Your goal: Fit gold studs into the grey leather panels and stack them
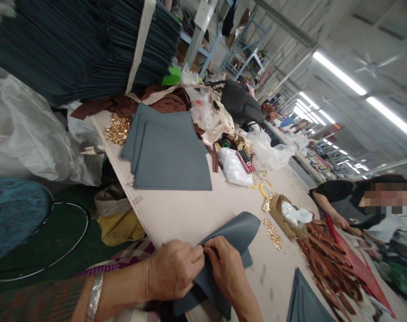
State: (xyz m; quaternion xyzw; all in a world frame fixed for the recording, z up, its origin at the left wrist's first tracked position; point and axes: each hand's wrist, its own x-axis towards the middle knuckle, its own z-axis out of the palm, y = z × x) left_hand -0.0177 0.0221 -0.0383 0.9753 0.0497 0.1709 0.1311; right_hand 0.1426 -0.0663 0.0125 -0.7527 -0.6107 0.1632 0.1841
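A dark blue-grey leather-like panel (239, 230) lies bent at the table's near edge, its far end curling up. My left hand (178, 268) pinches its edge from the left, fingers closed. Close against it, my right hand (223, 264) grips the same panel with thumb and fingertips. Whatever small part may sit between the fingertips is hidden. Flat beyond my hands rests a stack of matching panels (173, 152). Small gold metal pieces (272, 233) are scattered to the right of the bent panel.
A heap of gold pieces (118, 129) sits by the left table edge. A cardboard box (287, 219), brown straps (331, 259) and more folded panels (306, 299) lie right. A red phone (246, 161) rests on a plastic bag. A blue stool (17, 219) stands left; a person (351, 201) works opposite.
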